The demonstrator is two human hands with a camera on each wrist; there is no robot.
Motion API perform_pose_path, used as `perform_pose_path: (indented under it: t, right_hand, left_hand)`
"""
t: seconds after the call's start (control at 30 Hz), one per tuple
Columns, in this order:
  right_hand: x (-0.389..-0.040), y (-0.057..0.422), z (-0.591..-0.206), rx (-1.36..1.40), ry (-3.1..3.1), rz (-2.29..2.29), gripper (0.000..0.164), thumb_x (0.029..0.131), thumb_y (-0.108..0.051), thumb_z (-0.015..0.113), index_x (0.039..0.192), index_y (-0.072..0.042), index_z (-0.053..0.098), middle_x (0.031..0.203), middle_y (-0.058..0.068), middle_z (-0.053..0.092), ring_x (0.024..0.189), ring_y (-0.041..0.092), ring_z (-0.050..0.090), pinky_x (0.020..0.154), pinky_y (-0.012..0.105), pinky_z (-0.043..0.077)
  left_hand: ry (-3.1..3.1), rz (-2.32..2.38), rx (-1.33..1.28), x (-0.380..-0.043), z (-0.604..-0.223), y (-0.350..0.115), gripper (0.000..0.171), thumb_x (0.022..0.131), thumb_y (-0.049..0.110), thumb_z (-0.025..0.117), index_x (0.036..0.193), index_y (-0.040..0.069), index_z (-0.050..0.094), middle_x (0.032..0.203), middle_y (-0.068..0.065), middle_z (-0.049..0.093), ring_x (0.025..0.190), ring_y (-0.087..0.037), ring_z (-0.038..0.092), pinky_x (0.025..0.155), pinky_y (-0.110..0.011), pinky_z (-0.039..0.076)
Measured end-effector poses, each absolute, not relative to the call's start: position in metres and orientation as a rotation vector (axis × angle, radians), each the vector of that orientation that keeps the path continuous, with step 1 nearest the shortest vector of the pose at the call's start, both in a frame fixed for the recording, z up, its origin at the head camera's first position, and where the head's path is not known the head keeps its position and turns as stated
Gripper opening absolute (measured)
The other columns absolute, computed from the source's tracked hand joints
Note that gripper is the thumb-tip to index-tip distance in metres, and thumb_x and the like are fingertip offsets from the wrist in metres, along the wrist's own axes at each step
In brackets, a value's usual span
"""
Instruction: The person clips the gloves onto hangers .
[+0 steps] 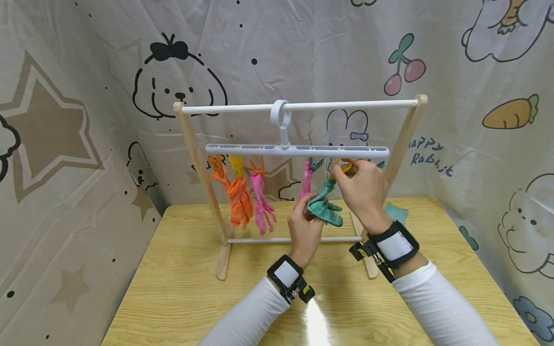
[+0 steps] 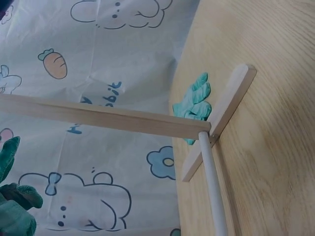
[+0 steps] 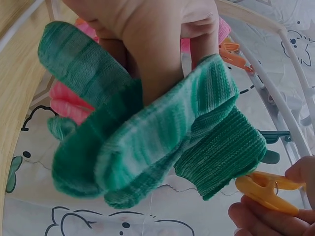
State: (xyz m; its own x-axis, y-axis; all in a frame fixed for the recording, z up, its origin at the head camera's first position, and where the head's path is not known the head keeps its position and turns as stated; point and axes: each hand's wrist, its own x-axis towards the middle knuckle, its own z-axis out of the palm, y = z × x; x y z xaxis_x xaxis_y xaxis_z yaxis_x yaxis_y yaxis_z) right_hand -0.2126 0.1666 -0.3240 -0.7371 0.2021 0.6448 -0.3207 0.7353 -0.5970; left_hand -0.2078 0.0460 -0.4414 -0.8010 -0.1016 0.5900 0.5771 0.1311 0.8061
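Note:
My left hand holds a green knitted glove below the hanger's right half. In the right wrist view, the fingers of that hand press into the folds of the glove, and its ribbed cuff points toward the clip. A yellow clothespin is pinched between the thumb and fingers of my right hand, its tip right at the cuff's edge. Above both hands runs a pale plastic hanger with clips along it. Another green glove lies on the table behind the rack's right foot.
A wooden rack with a white top rod carries the hanger. Orange gloves and a pink glove hang at left, another pink piece nearer the middle. A lower rod crosses just above the wooden table.

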Motion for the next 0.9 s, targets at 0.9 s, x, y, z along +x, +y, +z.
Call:
perform_pose_path:
  t: [0.9]
  right_hand:
    - [-0.2116, 0.1614, -0.324, 0.091, -2.231, 0.889, 0.024, 0.096, -0.026, 0.065, 0.094, -0.005, 0.077, 0.077, 0.011, 0.076, 0.048, 0.015, 0.047, 0.04, 0.028, 0.028]
  left_hand:
    - [-1.824, -1.784, -0.482, -0.2098, -0.4377, 0.042, 0.038, 0.088, -0.011, 0.067, 0.124, 0.002, 0.064, 0.114, -0.019, 0.075, 0.097, -0.028, 0.076, 0.079, -0.026, 0.061]
